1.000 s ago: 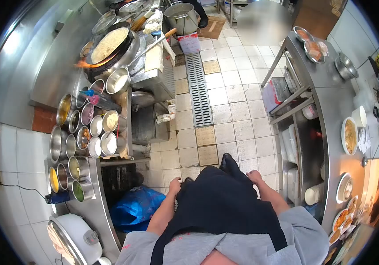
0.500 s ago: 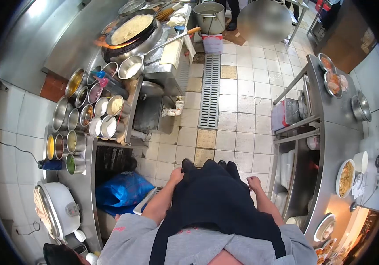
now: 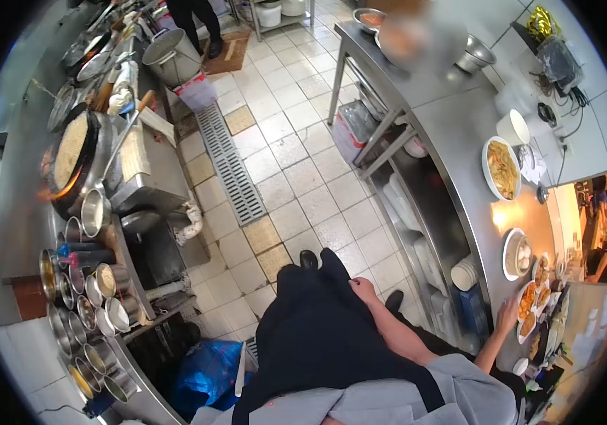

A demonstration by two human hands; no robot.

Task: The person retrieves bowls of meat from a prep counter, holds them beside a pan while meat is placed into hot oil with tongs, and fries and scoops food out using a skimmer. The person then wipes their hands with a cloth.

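Note:
My right hand (image 3: pixel 363 289) hangs beside the right edge of my dark apron (image 3: pixel 331 340), its fingers loosely curled with nothing visible in them. It touches no kitchen object. My left hand is out of view. At the right counter, a co-worker's hand (image 3: pixel 507 315) reaches in beside small plates of orange food (image 3: pixel 527 300). A white dish of buns (image 3: pixel 517 253) stands just above that hand, and a bowl of noodle-like food (image 3: pixel 501 170) is farther up the counter.
At the left, a wok (image 3: pixel 71 154) sits over flame, above several metal containers (image 3: pixel 106 280). A floor drain (image 3: pixel 229 166) runs along the tiles. The steel counter (image 3: pixel 452 131) borders the right side. A co-worker's legs (image 3: pixel 193 21) stand near a large pot (image 3: pixel 172 59).
My view has turned right, shifting the stove leftward and bringing the right counter closer. My left hand has left view. A co-worker's arm and shoe have appeared at the right.

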